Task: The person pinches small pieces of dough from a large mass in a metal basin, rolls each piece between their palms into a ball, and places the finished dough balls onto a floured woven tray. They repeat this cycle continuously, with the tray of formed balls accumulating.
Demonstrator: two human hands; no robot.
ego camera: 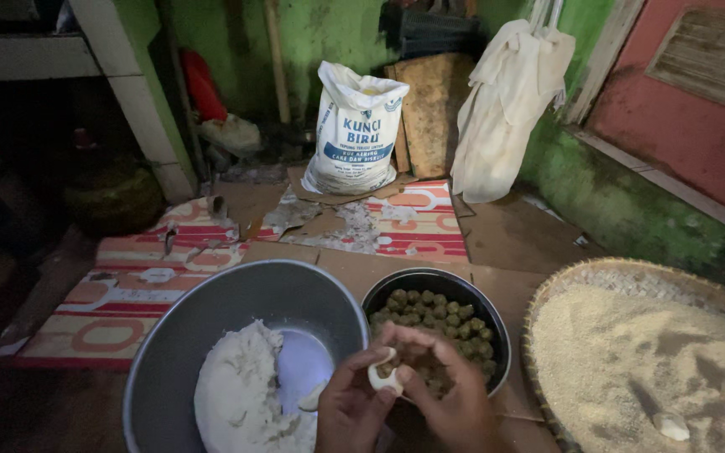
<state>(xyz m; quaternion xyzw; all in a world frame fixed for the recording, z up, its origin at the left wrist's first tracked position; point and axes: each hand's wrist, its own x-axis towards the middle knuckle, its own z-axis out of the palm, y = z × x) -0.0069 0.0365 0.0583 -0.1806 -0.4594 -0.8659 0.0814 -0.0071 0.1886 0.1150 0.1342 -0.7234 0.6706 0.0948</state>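
Observation:
Both of my hands pinch a small white dough piece (384, 374) with a dark filling showing in its middle. My left hand (347, 411) cups it from below and my right hand (446, 386) wraps its fingers over the top. They hover between a large metal bowl (203, 323) holding a mound of white dough (237, 394) and a smaller dark bowl (488, 310) full of several small greenish-brown filling balls (442, 312).
A round woven tray (564, 281) covered with pale seeds or crumbs lies at the right, with shaped white pieces (673, 426) on it. A white printed sack (354, 130) and a hanging cloth bag (505, 109) stand against the green wall. Flattened cardboard (127, 302) covers the floor.

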